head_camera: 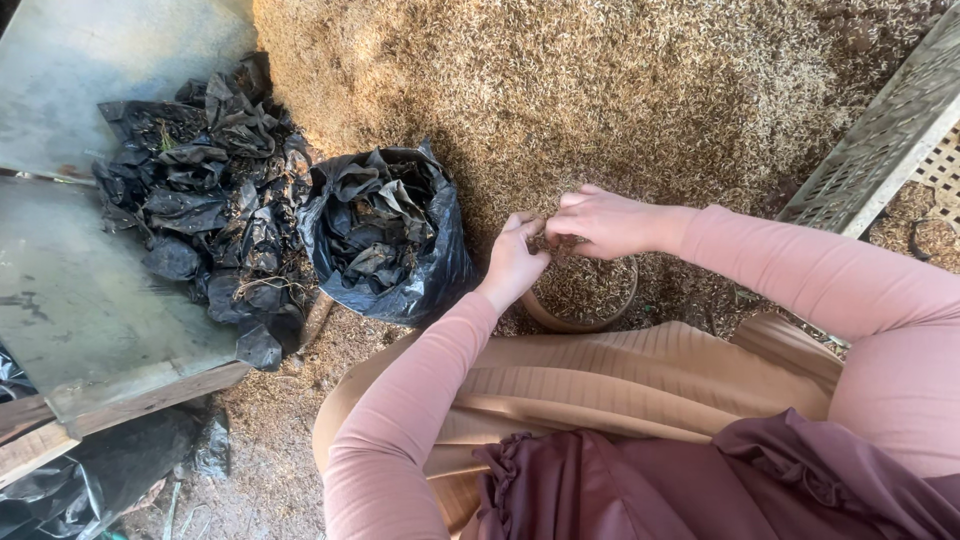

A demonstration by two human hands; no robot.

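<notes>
Straw-coloured husk (620,90) covers the ground ahead of me in a deep heap, and both of my hands work at its near edge. Directly under my fingers stands a small round brown pot (585,300), filled to its rim with the same husk. My left hand (512,262) has its fingertips pinched narrow at the pot's far rim, touching the fill; whether they grip anything beyond loose husk, I cannot tell. My right hand (600,222) curls over the pot just beside the left, its fingers bent inward and nearly meeting the other hand's tips. Near my left fingers, on their outer side, sits an open black plastic bag (390,235) stuffed with crumpled black plastic pieces. Farther out that way, a loose pile of more crumpled black plastic bags (205,190) lies on a grey board (80,300). Well away beyond my right fingers leans a pale lattice crate (880,140).
</notes>
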